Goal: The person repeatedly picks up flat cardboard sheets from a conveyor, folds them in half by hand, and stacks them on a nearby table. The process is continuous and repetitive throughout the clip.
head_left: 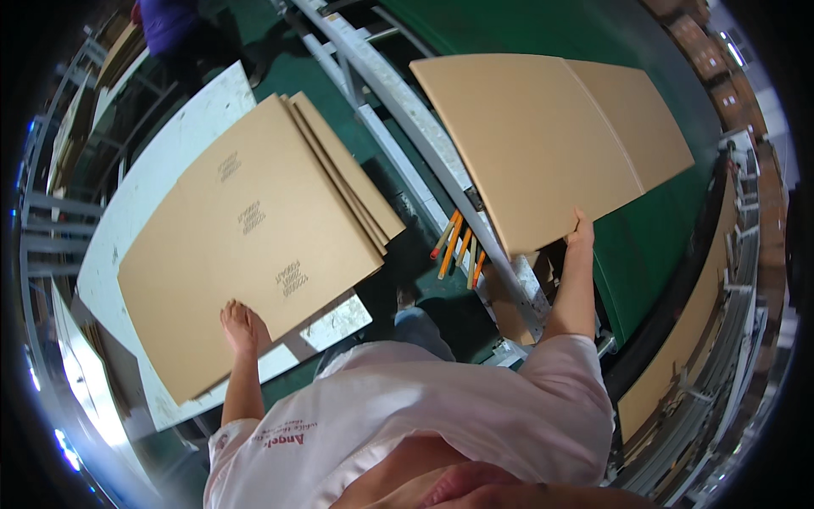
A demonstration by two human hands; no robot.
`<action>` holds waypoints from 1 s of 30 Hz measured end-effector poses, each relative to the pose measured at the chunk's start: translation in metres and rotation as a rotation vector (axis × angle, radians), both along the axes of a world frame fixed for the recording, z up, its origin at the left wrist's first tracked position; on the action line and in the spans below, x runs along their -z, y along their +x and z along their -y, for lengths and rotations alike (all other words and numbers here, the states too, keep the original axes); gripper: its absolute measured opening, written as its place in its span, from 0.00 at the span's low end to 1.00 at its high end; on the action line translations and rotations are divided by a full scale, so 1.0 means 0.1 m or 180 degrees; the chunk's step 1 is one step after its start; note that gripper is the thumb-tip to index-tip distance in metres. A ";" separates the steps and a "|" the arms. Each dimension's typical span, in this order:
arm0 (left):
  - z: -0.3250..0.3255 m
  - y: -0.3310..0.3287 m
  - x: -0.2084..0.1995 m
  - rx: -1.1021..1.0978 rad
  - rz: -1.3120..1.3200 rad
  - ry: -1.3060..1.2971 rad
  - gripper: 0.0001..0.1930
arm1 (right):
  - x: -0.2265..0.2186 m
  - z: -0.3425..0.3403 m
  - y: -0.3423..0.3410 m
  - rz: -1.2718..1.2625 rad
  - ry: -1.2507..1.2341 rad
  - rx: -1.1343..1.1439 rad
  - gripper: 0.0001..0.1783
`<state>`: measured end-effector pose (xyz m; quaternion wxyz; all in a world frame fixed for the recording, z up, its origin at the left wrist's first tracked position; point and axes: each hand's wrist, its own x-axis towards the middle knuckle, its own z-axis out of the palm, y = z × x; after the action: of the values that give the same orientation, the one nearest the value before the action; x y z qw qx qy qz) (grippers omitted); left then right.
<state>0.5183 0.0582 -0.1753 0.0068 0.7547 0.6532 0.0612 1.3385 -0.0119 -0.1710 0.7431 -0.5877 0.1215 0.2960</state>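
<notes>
My left hand (242, 326) lies on top of a stack of flat brown cardboard sheets (220, 246), near the edge closest to me, its fingers resting on the surface. Dark printed marks run across the top sheet, and several sheets show in steps along the right side. To the right, my right hand (580, 231) grips the near edge of another folded cardboard sheet (526, 136). The thumb shows on top; the fingers are hidden beneath. This sheet is tilted over a metal rail (424, 127) and a green conveyor belt (649, 263), with a crease across it.
A white table (161, 161) bears the stack. Several orange and tan sticks (458, 244) stand beside the rail between the two work areas. A person in purple (174, 30) is at the far left. Boxes (699, 47) stand at the far right, beyond the belt.
</notes>
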 end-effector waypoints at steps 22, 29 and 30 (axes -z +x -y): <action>0.37 -0.23 0.16 0.0208 0.2201 -0.0576 0.23 | -0.67 0.34 -8.36 -0.2775 0.1035 -0.4199 0.16; 0.66 -0.30 -0.20 0.0378 0.2928 -0.0897 0.21 | -0.30 0.47 -9.29 -0.3238 0.0444 -0.4547 0.25; 0.74 -0.31 -0.15 0.0347 0.2764 -0.1108 0.21 | -0.24 0.50 -9.37 -0.3289 0.0279 -0.4628 0.26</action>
<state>0.4870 -0.0154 -0.1605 0.4090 0.6801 0.5499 0.2605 0.4018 -0.0621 -0.1471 0.2460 -0.2838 0.0270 0.9264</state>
